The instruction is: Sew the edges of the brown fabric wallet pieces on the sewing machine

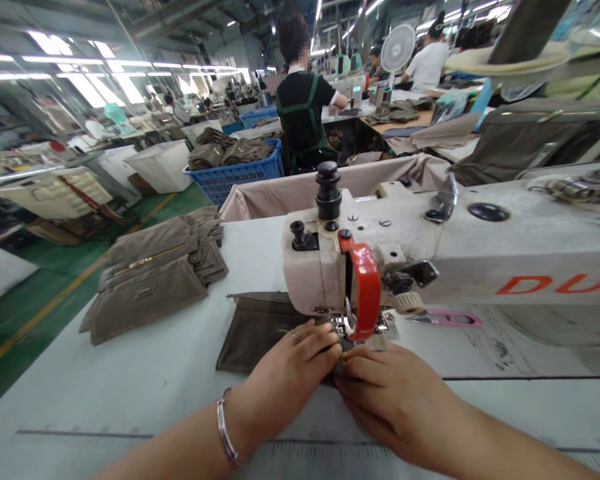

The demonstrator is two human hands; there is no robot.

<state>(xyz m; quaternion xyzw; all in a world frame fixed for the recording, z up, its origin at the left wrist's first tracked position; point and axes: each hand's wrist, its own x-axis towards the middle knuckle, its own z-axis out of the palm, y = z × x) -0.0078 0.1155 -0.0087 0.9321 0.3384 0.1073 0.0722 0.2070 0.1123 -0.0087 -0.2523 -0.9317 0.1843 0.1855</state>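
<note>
A dark olive-brown fabric panel (253, 333) with a small label lies on the sewing machine's white bed, its right end under the presser foot (343, 323). My left hand (293, 360) rests on the panel, fingers stretched out flat, tips just left of the foot. A silver bangle circles that wrist. Close in front of the foot, my right hand (390, 393) is closed, fingers curled and pinching the panel's near edge; the thumb and the edge are partly hidden. Above both hands stands the sewing machine head (313, 267) with its red guard (366, 287).
Pink-handled thread snips (450, 319) lie right of the foot. A stack of sewn olive pieces (150, 273) sits on the table's left. Beyond are a pink cloth-lined bin (280, 190), a blue crate (235, 173) of pieces and a person (303, 107) at another machine.
</note>
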